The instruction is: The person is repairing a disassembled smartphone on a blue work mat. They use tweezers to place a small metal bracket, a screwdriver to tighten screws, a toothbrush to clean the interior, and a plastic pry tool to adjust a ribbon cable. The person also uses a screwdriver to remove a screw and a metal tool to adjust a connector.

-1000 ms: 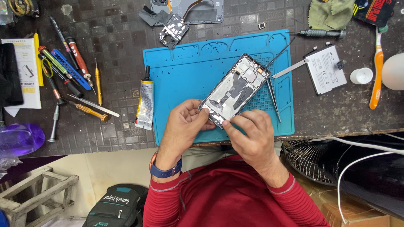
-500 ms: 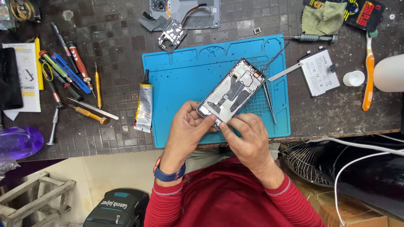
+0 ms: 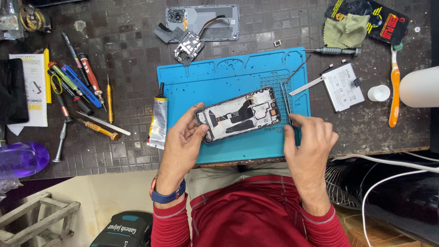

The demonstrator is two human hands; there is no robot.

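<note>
Watching this one from my desk, so here's where the phone job stands as far as I can see. Biggest thing is the blue mat (image 3: 206, 80) on the dark bench, and the phone (image 3: 238, 114) lies on it tilted, insides facing up, so it's clearly opened. I'd say the teardown half is done: the back cover (image 3: 219, 18) sits off at the top edge of the bench with a small board (image 3: 188, 47) just below it, and the battery (image 3: 342, 87) is out, lying to the right off the mat. The left hand (image 3: 183, 142) has fingers spread, thumb and fingertips steadying the phone's left end. The right hand (image 3: 308, 142) is at the tweezers (image 3: 287, 100) beside the phone's right end, fingers curled together; can't tell if they're actually pinched yet. The glue tube (image 3: 158, 120) lies capped at the mat's left edge, so my guess is reassembly isn't underway.
</note>
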